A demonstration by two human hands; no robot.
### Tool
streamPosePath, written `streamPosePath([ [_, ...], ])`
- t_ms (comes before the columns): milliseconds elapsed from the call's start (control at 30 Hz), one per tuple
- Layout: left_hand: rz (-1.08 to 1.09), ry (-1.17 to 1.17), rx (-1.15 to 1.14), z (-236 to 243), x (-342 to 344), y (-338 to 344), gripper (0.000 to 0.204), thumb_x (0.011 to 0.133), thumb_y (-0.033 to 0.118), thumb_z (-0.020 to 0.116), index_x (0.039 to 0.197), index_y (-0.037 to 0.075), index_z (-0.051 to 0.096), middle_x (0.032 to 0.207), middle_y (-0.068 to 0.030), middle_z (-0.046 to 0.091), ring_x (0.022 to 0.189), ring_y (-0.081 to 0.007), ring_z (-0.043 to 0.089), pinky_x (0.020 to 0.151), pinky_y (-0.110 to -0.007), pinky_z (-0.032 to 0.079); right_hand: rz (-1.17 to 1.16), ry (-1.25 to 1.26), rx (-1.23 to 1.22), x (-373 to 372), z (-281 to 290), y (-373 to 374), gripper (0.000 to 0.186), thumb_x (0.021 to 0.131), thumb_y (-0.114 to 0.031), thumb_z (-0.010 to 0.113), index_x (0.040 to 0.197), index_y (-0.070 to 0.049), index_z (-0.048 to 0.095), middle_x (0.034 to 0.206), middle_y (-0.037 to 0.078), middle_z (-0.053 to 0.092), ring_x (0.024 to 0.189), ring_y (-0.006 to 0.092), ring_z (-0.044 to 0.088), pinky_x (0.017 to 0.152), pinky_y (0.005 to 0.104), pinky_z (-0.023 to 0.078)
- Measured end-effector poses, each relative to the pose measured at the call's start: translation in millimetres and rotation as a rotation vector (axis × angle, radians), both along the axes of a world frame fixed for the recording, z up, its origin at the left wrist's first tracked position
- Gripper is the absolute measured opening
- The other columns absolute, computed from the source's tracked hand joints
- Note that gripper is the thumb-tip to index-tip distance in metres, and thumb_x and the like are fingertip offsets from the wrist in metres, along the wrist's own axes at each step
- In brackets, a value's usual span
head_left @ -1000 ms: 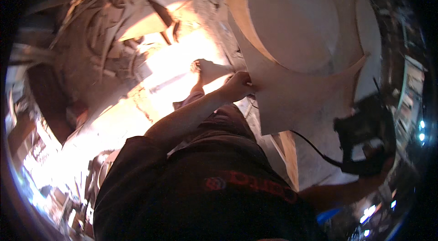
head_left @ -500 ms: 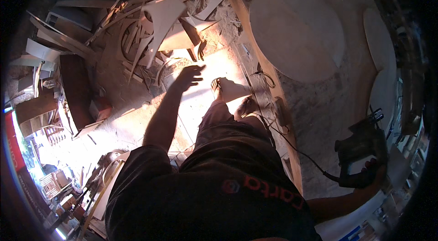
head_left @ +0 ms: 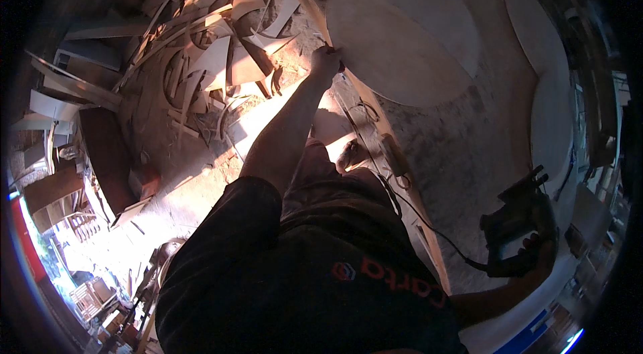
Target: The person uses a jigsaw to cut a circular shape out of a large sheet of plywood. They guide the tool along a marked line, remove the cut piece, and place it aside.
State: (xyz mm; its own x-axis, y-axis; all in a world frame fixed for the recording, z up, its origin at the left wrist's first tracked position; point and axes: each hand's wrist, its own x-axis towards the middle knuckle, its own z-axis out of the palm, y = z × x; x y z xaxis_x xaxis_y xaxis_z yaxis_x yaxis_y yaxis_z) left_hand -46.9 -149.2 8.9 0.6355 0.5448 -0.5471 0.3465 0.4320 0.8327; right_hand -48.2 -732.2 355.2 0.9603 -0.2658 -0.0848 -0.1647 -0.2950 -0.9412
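Observation:
My left hand (head_left: 326, 63) reaches forward to the left edge of a large round wooden board (head_left: 402, 39). Its fingers are closed at that edge, partly hidden by the back of the hand. A diagonal line divides the board into a lighter and a darker part. My right hand (head_left: 532, 253) is wrapped round the handle of a dark jigsaw (head_left: 512, 220), held off to the right. From the jigsaw a black cord (head_left: 429, 220) runs left towards my legs.
A long timber edge (head_left: 375, 109) runs along the worktable's near side. Thin curved wood offcuts (head_left: 214, 59) are heaped at the far left. A dark brown panel (head_left: 107, 160) stands on the left. Another curved board (head_left: 536, 26) lies at right, and my bare foot (head_left: 348, 154) is below.
My left hand, fingers spread over the floor before, has moved right and forward to the round board's edge and closed. The jigsaw stays in my right hand. The view has shifted slightly.

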Motion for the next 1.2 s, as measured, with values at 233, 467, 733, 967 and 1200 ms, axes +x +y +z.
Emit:
streamPosePath([
  [233, -0.429, 0.147, 0.150, 33, -44, -79, 0.028, 0.092, 0.025, 0.070, 0.083, -0.002, 0.071, 0.072, -0.0081, 0.070, 0.059, -0.0159, 0.064, 0.056, -0.032, 0.052, 0.077, -0.017, -0.055, -19, 7, 50, 0.060, 0.091, -0.037, 0.069, 0.137, 0.000, 0.056, 0.100, 0.009, 0.070, 0.080, 0.0184, 0.066, 0.069, 0.0299, 0.052],
  [467, -0.685, 0.110, 0.779, 40, -56, -24, 0.032, 0.086, 0.040, 0.073, 0.090, 0.009, 0.074, 0.084, -0.0121, 0.074, 0.084, -0.0313, 0.073, 0.077, -0.043, 0.056, 0.279, 0.058, -0.166, -6, 21, 156, 0.065, 0.091, -0.037, 0.070, 0.141, 0.001, 0.054, 0.102, 0.011, 0.070, 0.081, 0.0184, 0.066, 0.069, 0.0290, 0.052],
  [733, -0.869, -0.199, 1.608, 42, 80, 55, 0.093, 0.078, 0.063, 0.073, 0.150, 0.010, 0.044, 0.156, -0.0230, 0.038, 0.145, -0.0377, 0.036, 0.116, -0.056, 0.032, 0.678, 0.307, -0.160, 12, -34, 285, 0.066, 0.081, -0.024, 0.079, 0.137, 0.003, 0.058, 0.128, 0.017, 0.066, 0.114, 0.0261, 0.066, 0.096, 0.0378, 0.054],
  [967, -1.244, 0.030, 1.417, 57, 94, 38, 0.128, 0.062, 0.076, 0.077, 0.161, 0.015, 0.023, 0.168, -0.0198, 0.008, 0.155, -0.0403, 0.005, 0.122, -0.063, 0.008, 0.978, 0.500, -0.296, -10, -85, 341, 0.066, 0.081, -0.008, 0.081, 0.142, -0.004, 0.055, 0.129, 0.019, 0.066, 0.120, 0.0248, 0.064, 0.102, 0.0388, 0.051],
  [1200, -1.215, -0.031, 1.296, 56, 94, 39, 0.131, 0.058, 0.071, 0.082, 0.161, 0.017, 0.023, 0.169, -0.0177, 0.008, 0.156, -0.0375, 0.001, 0.124, -0.059, 0.003, 1.004, 0.336, -0.527, -8, -118, 349, 0.069, 0.081, -0.012, 0.081, 0.144, -0.007, 0.052, 0.118, 0.018, 0.072, 0.105, 0.0273, 0.072, 0.090, 0.0392, 0.057],
])
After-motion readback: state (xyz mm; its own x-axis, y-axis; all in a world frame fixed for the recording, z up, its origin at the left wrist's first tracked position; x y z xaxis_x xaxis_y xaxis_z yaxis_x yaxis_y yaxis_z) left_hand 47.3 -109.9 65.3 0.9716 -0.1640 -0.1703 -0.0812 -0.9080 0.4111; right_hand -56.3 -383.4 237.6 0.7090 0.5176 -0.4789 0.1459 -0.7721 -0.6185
